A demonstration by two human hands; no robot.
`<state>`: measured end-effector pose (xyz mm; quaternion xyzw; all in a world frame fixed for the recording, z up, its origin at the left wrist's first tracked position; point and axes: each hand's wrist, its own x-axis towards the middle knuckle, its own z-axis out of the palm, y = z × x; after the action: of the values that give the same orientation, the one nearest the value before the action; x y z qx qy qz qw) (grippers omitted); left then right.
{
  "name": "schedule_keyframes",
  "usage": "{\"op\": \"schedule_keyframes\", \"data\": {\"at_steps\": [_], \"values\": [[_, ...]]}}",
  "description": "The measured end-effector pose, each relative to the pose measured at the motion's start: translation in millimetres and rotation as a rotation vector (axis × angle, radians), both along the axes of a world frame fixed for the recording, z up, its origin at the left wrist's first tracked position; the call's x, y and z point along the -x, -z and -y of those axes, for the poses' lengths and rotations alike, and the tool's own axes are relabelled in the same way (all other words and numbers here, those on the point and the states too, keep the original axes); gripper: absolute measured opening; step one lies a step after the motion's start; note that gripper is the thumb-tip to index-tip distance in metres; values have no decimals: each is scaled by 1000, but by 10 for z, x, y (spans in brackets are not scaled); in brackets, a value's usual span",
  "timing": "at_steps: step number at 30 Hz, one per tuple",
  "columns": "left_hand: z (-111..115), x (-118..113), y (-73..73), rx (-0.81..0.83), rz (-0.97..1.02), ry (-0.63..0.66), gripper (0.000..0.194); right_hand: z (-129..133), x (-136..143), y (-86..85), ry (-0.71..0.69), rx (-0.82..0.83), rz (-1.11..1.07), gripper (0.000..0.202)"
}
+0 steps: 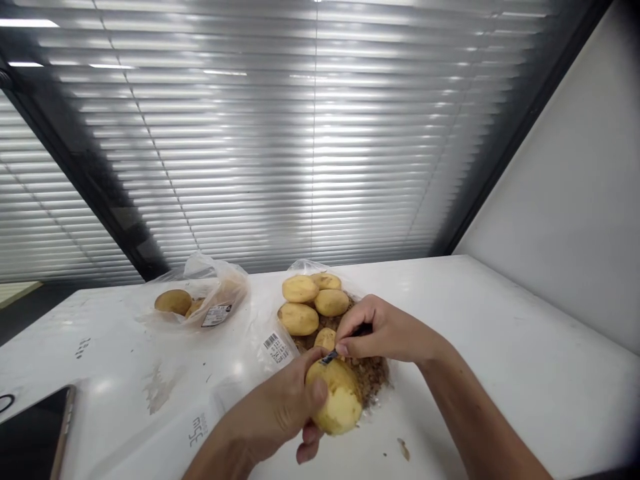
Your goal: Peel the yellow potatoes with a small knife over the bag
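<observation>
My left hand [280, 407] is wrapped round a partly peeled potato [340, 403], thumb on its near side. Pale, bare flesh shows on the potato's lower end, while skin stays on the upper part. In a pinch, my right hand [375, 330] holds a small dark-handled blade [329, 357], its metal tip against the potato's top. Whether it is a knife or a peeler I cannot tell. Just beyond my hands, several yellow potatoes [299, 319] rest on a plastic bag. Brown peelings [373, 377] are heaped there, partly hidden by my right hand and the held potato.
A clear plastic bag [227, 283] with unpeeled potatoes [173, 302] stands at the back left. A dark-screened device [33, 437] lies at the left front, near a white printed sheet or box [165, 427]. A scrap of peel [403, 449] lies at the front. Blinds close off the back.
</observation>
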<state>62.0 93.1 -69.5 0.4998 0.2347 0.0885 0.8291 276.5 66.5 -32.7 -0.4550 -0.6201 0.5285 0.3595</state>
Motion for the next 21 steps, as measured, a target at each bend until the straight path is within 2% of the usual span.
{"op": "schedule_keyframes", "data": {"at_steps": [3, 7, 10, 16, 21], "values": [[-27, 4, -59, 12, -17, 68, 89, 1, -9, 10, 16, -3, -11, 8], [-50, -9, -109, 10, -10, 32, 73, 5, -49, 23, 60, -18, -45, 7], [-53, -10, -63, -1, 82, 5, 64, 19, -93, 18, 94, -32, -92, 10], [-19, -63, 18, -23, 159, -216, 64, 4, -105, 82, 210, -36, -200, 13], [-30, -131, 19, 71, 104, -297, 71, -24, -14, 196, 237, -13, -288, 21]]}}
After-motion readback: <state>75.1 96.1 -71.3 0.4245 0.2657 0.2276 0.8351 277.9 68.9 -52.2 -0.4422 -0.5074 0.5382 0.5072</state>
